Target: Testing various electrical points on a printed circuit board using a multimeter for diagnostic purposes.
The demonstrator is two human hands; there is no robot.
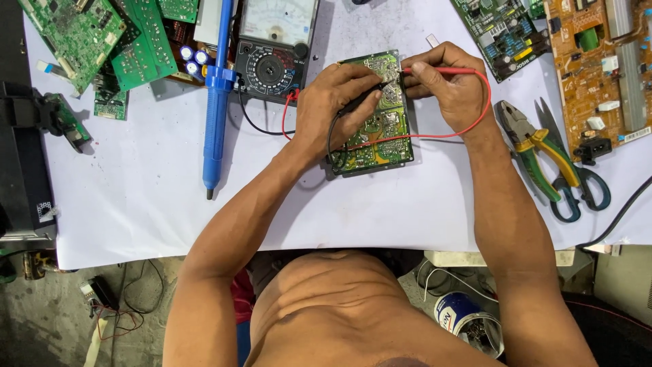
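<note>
Two hands (337,102) (445,78) press two probes (363,98) (445,70) onto one circuit board (384,132).

Glossy green lacquer and bright solder cover the circuit board (377,115). At its ten o'clock the blue desoldering pump (217,95) is smooth plastic. Matt white paper sheet (149,197) covers the table.

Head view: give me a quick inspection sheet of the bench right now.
Surface: white sheet covering the bench.
Job's things: green circuit board flat at centre; analog multimeter behind it.
Clutter: blue desoldering pump, pliers, scissors, spare green boards, orange board.
Grippers: left hand holds black probe on the board; right hand holds red probe.
Cables: red lead and black lead run to the meter.
Surroundings: open tin and loose wires on the floor.
</note>
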